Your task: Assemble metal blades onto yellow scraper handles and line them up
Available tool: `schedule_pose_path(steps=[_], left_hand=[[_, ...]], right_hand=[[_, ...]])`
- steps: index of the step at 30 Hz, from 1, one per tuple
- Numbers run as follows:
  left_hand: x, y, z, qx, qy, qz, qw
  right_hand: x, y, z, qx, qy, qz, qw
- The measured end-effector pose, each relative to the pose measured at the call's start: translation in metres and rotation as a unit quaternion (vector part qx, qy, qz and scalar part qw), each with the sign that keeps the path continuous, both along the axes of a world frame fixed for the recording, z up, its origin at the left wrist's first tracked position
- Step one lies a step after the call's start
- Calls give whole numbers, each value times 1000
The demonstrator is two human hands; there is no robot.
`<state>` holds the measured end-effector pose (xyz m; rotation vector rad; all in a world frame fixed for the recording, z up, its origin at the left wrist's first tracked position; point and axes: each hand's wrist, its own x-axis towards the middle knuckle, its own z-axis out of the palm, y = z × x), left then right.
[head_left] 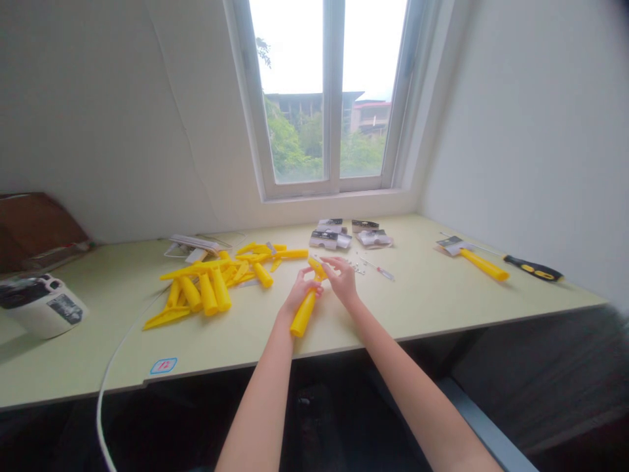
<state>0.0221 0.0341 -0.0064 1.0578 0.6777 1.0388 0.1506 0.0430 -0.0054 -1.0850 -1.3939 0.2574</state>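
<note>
A yellow scraper handle [304,313] is tilted over the table, its wide hollow end toward me and its flared head away from me. My left hand [301,292] is closed around its neck. At the head, my right hand [343,278] has its thumb and fingers bent against the yellow plastic; whether a small part sits between the fingertips is too small to tell. Small metal screws [360,267] lie scattered just beyond my right hand. Beside them is a small screwdriver [381,269] with a clear handle.
Yellow handles and flat parts [209,292] are heaped to the left. Packaging cards [330,237] lie below the window. At right rest a yellow-handled scraper [479,262] and a black-and-yellow screwdriver [533,268]. A white container [49,311] and a white cable [111,367] are at left.
</note>
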Motion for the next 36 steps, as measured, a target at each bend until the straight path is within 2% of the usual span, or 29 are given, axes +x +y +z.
schedule_pose_path(steps=[4,6,8,11,14,19,23,29,36], left_hand=[[-1,2,-2,-9,2,6,1000],[-2,2,-2,-12,4,1,1000],[-2,2,-1,-15,5,-2,1000],[-3,2,-1,-12,3,-4,1000],[-3,1,-2,-6,3,-2,1000],[-3,0,-2,-12,0,0,1000],[-2,1,-2,-9,6,2,1000],[-4,2,-2,-8,27,-2,1000],[-3,3,-4,2,25,-4,1000]], right_hand=[[31,-1,-1,-8,-45,-51,998],[61,2,-4,-33,-93,-115,988],[95,6,-8,-82,-146,-205,964],[135,7,-13,-189,-218,-311,906],[151,2,-18,-258,-264,-311,876],[145,-4,-18,-298,-265,-305,865],[142,-2,-15,-294,-217,-303,880],[143,3,-19,-210,-127,-281,928],[144,6,-24,-238,-124,-279,922]])
